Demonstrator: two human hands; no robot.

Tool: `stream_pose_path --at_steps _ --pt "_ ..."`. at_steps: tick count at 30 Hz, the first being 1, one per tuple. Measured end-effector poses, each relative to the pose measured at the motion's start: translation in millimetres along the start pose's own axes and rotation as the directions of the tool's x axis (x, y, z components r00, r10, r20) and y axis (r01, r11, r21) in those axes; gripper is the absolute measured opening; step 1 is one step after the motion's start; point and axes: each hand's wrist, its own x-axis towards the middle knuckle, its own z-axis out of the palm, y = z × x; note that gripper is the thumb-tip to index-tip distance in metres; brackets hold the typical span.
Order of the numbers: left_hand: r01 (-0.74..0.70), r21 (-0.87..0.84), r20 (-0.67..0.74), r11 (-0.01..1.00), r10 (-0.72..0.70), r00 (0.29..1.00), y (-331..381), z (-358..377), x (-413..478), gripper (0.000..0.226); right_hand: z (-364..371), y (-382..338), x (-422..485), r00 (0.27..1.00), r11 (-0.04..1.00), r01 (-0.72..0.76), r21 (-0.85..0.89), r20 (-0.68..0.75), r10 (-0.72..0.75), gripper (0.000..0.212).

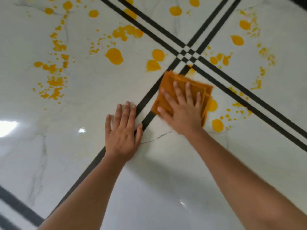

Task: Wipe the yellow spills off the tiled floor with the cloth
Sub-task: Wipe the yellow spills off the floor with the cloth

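A folded orange cloth (167, 80) lies on the glossy white tiled floor (83, 100), over a black stripe just below where the stripes cross. My right hand (181, 108) presses flat on the cloth with fingers spread. My left hand (123, 131) rests flat on the bare tile to the left of it, fingers straight, its thumb side touching the black stripe. Yellow spills dot the floor: a large blob (114, 55) and two more (157, 54) above the cloth, scattered drops at the left (54, 80), and blobs to the right of the cloth (217, 125).
Double black stripes (249, 95) cross in an X at centre right (187, 54). More yellow spots lie on the far tiles at the top (175, 10) and right (237, 40). The near tiles below my hands show only light glare (8, 128).
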Motion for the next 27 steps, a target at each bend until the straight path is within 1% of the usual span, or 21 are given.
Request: stream_pose_path --at_steps 2,3,4,5,7,8,9,10,13,14,15,17,19,21,24,27 --pt "-0.034 -0.021 0.008 0.999 0.035 0.999 13 -3 5 0.065 7 12 -63 0.981 0.982 0.19 -0.007 0.026 -0.19 0.061" --pt "-0.051 -0.021 0.016 0.998 0.051 0.999 18 -3 8 0.066 6 24 -90 0.965 0.967 0.254 -0.003 0.066 -0.253 0.06" --pt "-0.066 -0.012 0.026 0.998 0.067 0.997 25 -1 11 0.066 5 44 -96 0.958 0.961 0.277 -0.005 0.081 -0.276 0.061" --pt "-0.082 0.001 0.029 0.997 0.082 0.996 29 0 13 0.065 6 61 -83 0.965 0.967 0.253 -0.023 0.079 -0.25 0.063" --pt "-0.116 0.027 0.028 0.993 0.115 0.993 42 3 20 0.064 2 84 -27 0.997 0.998 0.058 -0.021 0.054 -0.057 0.066" --pt "-0.129 0.035 0.037 0.991 0.128 0.991 48 6 24 0.063 -2 88 -3 0.997 0.999 -0.042 -0.008 0.062 0.042 0.066" --pt "-0.133 0.047 0.051 0.99 0.13 0.99 54 7 28 0.064 -3 88 10 0.993 0.995 -0.099 -0.009 0.065 0.1 0.066" --pt "-0.131 0.056 0.062 0.99 0.127 0.99 58 8 31 0.065 -1 86 12 0.992 0.994 -0.111 -0.017 0.064 0.112 0.066" --pt "-0.156 0.094 0.085 0.983 0.149 0.985 82 -4 30 0.067 -3 88 -25 0.992 1.0 0.02 0.004 0.121 -0.02 0.068" --pt "-0.175 0.105 0.103 0.979 0.164 0.981 89 -9 27 0.069 -7 91 -36 0.989 0.999 0.031 0.044 0.145 -0.037 0.07" --pt "-0.185 0.105 0.114 0.977 0.173 0.978 99 -17 27 0.07 -16 97 -41 0.986 0.995 0.004 0.102 0.163 -0.021 0.071" --pt "-0.176 0.073 0.111 0.982 0.168 0.98 117 -30 28 0.07 -38 105 -47 0.984 0.956 -0.148 0.254 0.138 0.116 0.069" --pt "-0.167 0.04 0.112 0.985 0.162 0.98 136 -37 35 0.066 -54 115 -52 0.967 0.907 -0.253 0.337 0.1 0.233 0.062" --pt "-0.189 0.023 0.153 0.982 0.184 0.971 155 -35 40 0.063 -62 127 -60 0.963 0.917 -0.265 0.297 0.132 0.236 0.058" --pt "-0.281 0.009 0.258 0.96 0.27 0.928 184 -26 47 0.065 -74 153 -61 0.928 0.904 -0.351 0.243 0.219 0.302 0.055" --pt "-0.379 0.082 0.341 0.922 0.331 0.88 199 -3 60 0.072 -73 173 -56 0.905 0.893 -0.392 0.221 0.269 0.33 0.054"
